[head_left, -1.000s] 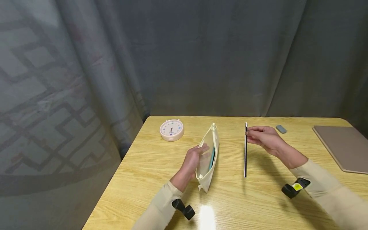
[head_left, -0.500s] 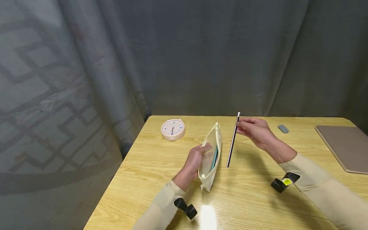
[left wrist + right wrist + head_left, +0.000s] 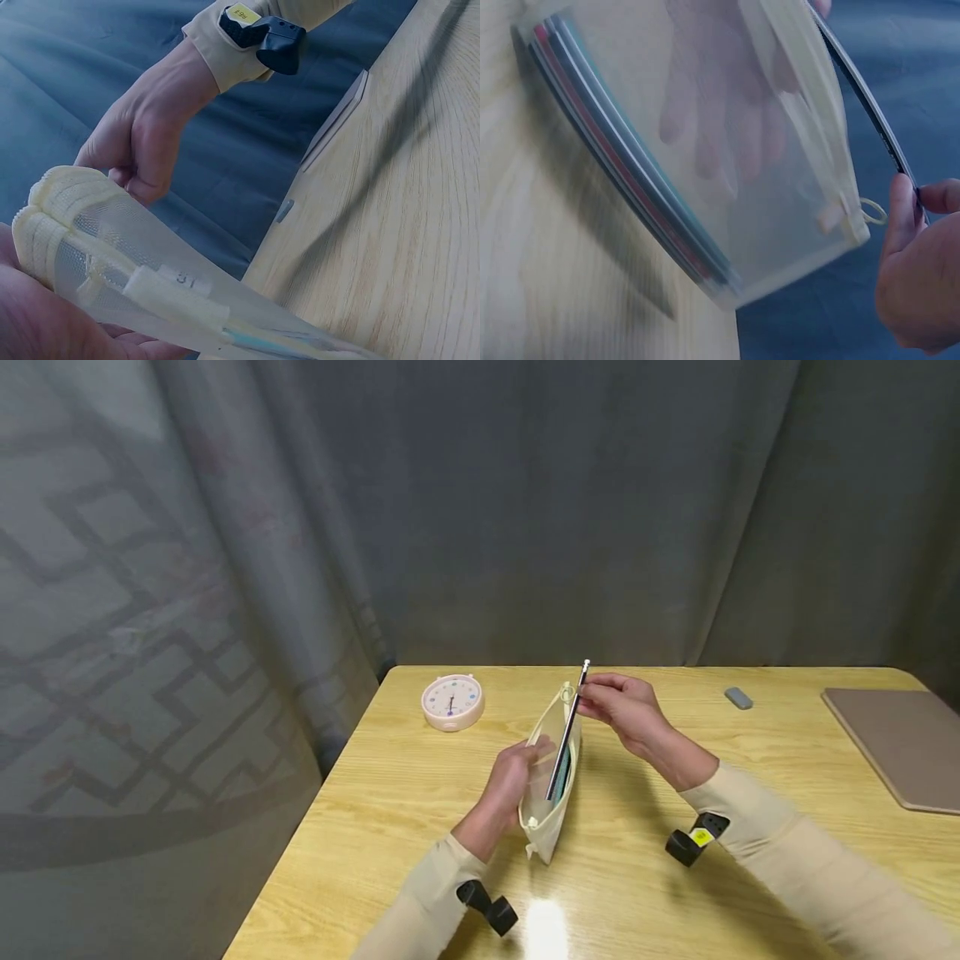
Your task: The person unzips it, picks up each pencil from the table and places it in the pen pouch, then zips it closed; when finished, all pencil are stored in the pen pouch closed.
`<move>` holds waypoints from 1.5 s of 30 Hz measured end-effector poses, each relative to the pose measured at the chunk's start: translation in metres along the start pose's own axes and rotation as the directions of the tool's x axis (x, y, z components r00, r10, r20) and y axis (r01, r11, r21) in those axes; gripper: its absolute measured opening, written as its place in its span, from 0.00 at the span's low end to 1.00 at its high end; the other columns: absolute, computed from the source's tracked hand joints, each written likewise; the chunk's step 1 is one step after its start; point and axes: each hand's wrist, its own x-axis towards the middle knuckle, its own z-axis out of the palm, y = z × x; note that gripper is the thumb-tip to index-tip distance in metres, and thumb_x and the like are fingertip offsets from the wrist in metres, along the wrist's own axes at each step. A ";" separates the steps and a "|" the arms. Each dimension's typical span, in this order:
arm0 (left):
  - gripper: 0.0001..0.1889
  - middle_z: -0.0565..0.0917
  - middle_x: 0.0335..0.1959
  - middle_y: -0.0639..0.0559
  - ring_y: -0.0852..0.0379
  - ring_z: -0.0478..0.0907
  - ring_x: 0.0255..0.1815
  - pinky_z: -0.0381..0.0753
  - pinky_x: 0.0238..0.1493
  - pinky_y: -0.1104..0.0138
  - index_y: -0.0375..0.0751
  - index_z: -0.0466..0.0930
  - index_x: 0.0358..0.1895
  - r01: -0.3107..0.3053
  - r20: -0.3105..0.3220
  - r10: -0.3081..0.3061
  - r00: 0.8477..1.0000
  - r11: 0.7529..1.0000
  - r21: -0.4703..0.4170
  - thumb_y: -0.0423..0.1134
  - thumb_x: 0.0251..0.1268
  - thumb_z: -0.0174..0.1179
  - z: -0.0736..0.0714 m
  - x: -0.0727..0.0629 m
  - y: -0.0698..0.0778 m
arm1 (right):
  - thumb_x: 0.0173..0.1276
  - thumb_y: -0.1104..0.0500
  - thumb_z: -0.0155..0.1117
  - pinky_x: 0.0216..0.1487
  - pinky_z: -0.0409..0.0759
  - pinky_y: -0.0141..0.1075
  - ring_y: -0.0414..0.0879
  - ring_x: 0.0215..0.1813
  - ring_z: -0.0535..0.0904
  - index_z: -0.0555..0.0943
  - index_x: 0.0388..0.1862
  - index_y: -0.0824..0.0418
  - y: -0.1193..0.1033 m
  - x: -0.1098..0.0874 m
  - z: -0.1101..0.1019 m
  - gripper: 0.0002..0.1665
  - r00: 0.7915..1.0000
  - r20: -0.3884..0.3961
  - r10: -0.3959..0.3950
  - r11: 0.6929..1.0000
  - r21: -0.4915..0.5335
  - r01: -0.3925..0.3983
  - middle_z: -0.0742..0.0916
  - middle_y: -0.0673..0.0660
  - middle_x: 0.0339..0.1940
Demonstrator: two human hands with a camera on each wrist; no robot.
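My left hand (image 3: 507, 781) holds a cream mesh zip pouch (image 3: 551, 835) upright, thumb at the near side and fingers behind the see-through wall. The pouch's mouth gapes upward. Through its wall in the right wrist view, several slim pens or pencils (image 3: 622, 157) lie along the bottom, with teal, red and dark colours showing. My right hand (image 3: 622, 710) pinches a black-and-silver pencil (image 3: 567, 731) near its white-tipped upper end. The pencil slants over the pouch's mouth, its lower end within the opening. In the left wrist view the pouch (image 3: 142, 255) hides the pencil.
A pale pink round clock (image 3: 452, 702) stands at the back left of the wooden table (image 3: 375, 810). A grey eraser (image 3: 738, 697) lies at the back right. Beyond it is a brown notebook (image 3: 892, 743). A dark curtain (image 3: 540, 510) hangs behind the table.
My right hand has carried the pencil leftward from beside the pouch to its mouth, and the pencil has tilted. My left hand and the pouch have shifted only slightly.
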 end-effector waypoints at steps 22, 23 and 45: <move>0.25 0.75 0.71 0.35 0.36 0.75 0.70 0.84 0.62 0.53 0.29 0.69 0.73 0.016 -0.009 -0.016 1.000 0.999 -0.033 0.36 0.80 0.40 -0.003 0.001 0.000 | 0.70 0.76 0.60 0.38 0.88 0.28 0.35 0.29 0.86 0.77 0.51 0.76 0.020 -0.011 0.022 0.12 0.998 -0.064 -0.006 0.998 -0.065 0.001 0.88 0.46 0.27; 0.25 0.75 0.72 0.35 0.36 0.74 0.70 0.83 0.62 0.52 0.29 0.69 0.73 0.015 -0.010 -0.016 1.000 0.999 -0.035 0.36 0.80 0.40 -0.003 0.001 0.001 | 0.70 0.76 0.60 0.38 0.89 0.28 0.35 0.29 0.86 0.76 0.52 0.77 0.020 -0.012 0.023 0.12 0.998 -0.063 -0.010 0.998 -0.066 0.006 0.88 0.46 0.27; 0.25 0.75 0.71 0.37 0.36 0.74 0.71 0.76 0.70 0.48 0.27 0.68 0.73 -0.011 -0.020 0.011 1.000 1.000 0.002 0.36 0.80 0.40 -0.003 0.003 0.002 | 0.74 0.69 0.63 0.37 0.89 0.29 0.35 0.31 0.85 0.75 0.55 0.81 0.016 -0.018 0.015 0.18 0.995 -0.063 -0.083 0.976 -0.207 0.068 0.88 0.45 0.29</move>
